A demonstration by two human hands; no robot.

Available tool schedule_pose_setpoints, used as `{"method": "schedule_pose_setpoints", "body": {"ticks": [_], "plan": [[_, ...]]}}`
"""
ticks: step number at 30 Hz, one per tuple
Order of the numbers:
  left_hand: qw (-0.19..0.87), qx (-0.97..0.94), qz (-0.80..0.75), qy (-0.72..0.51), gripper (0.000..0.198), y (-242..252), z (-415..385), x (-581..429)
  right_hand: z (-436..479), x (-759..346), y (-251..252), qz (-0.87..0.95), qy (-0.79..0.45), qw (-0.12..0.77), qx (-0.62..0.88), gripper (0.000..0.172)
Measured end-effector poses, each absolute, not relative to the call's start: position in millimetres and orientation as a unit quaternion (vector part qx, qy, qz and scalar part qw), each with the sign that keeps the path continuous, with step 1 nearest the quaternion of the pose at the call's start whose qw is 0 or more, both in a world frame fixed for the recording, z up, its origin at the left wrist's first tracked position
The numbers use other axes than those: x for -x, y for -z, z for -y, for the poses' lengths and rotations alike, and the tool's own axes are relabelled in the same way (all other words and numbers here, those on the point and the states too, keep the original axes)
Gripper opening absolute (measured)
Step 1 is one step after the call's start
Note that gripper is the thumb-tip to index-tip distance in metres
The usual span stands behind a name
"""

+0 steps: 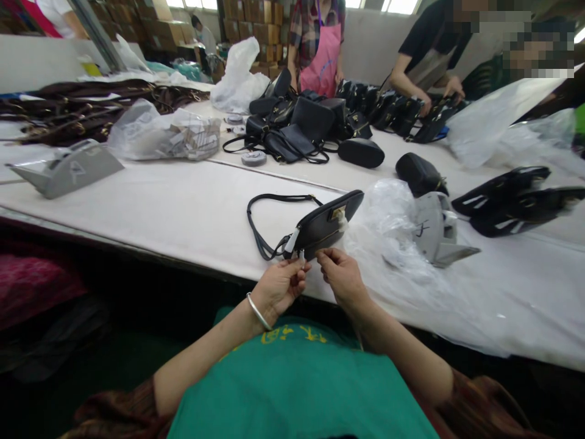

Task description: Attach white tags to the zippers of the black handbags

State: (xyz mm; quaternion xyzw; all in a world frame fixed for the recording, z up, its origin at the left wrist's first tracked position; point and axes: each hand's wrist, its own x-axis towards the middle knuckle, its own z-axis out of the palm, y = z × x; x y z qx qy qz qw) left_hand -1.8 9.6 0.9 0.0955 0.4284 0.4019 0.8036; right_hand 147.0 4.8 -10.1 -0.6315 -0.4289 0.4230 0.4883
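A small black handbag lies tilted on the table's near edge, its strap looped out to the left. White wrapping covers part of a gold-coloured fitting on its front, and a white strip sits at its left end. My left hand is closed at the bag's lower left corner, pinching a small white piece. Just right of it, my right hand has thumb and forefinger pressed together by the bag's lower edge. What those fingertips hold is too small to tell.
Crumpled clear plastic and a grey tape dispenser lie to the right; another dispenser stands left. Several black bags are piled behind, beside a plastic bag of tags. Two co-workers stand across the table.
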Motion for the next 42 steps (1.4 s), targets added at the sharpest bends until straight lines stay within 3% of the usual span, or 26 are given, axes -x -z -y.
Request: {"method": "schedule_pose_setpoints", "body": {"ticks": [8, 17, 22, 35, 39, 42], "plan": [[0.79, -0.085, -0.436, -0.422, 0.002, -3.8, -6.4, -3.3, -8.3, -135.8, -2.5, 0.508, -0.446, 0.452, 0.582, 0.022], [0.802, -0.068, -0.422, -0.417, 0.006, -5.2, -7.0, -4.4, -19.3, -132.7, 4.4, 0.278, -0.704, 0.447, 0.476, 0.031], [0.807, -0.11, -0.423, -0.397, 0.002, -3.2, -6.0, 0.7, -19.3, -134.5, 9.6, 0.22, -0.778, 0.443, 0.388, 0.025], [0.764, -0.22, -0.472, -0.38, 0.017, 8.2, 2.1, 24.6, -16.1, -120.1, 19.1, 0.224, -0.743, 0.492, 0.395, 0.021], [0.673, -0.322, -0.516, -0.42, 0.024, 2.2, -1.9, 38.1, -5.8, -132.5, 20.0, 0.237, -0.737, 0.46, 0.435, 0.039], [0.559, -0.428, -0.554, -0.444, 0.023, 3.6, -5.1, 46.7, 4.9, -147.6, 25.0, 0.246, -0.682, 0.478, 0.496, 0.042]]}}
